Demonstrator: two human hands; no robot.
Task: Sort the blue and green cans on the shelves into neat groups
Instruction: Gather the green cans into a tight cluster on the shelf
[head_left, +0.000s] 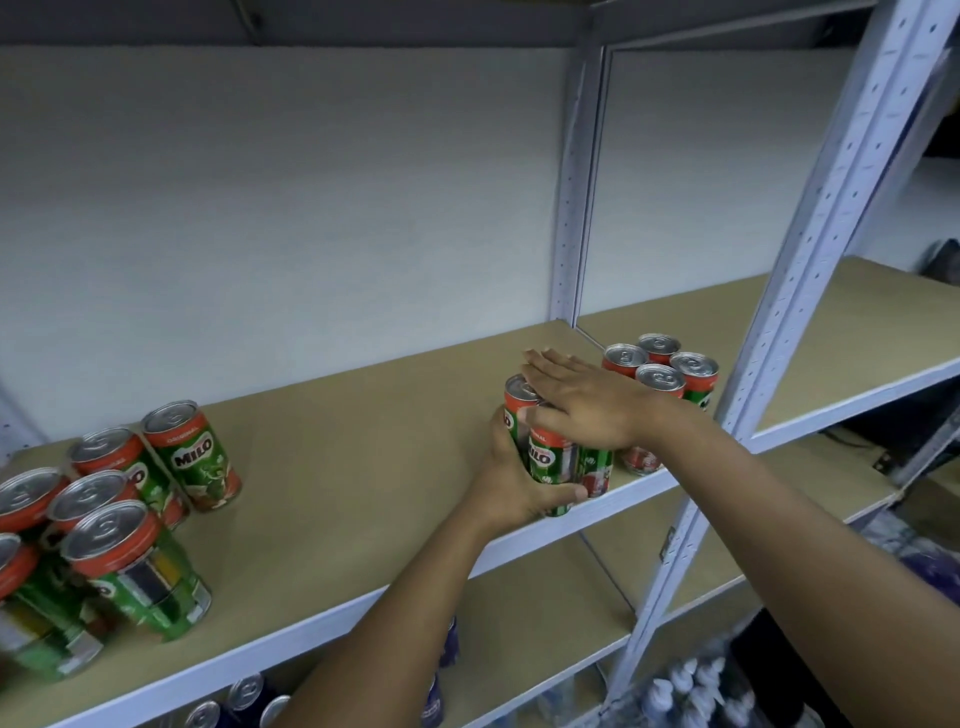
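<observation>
A small cluster of green cans (551, 460) with red tops stands near the front edge of the tan shelf (363, 415). My left hand (511, 486) wraps the cluster from the front and left. My right hand (582, 402) lies flat across the can tops, fingers straight. Just behind it stands another group of green cans (662, 371) by the upright post. At the left end of the shelf is a looser bunch of several green cans (124, 519). Blue cans (244, 699) show on the shelf below, partly hidden.
A pale metal upright (800, 291) rises right of the cans, with a second bay of shelving (857, 332) beyond. White bottles (696, 680) stand low at the right. The white back wall is close behind the shelf.
</observation>
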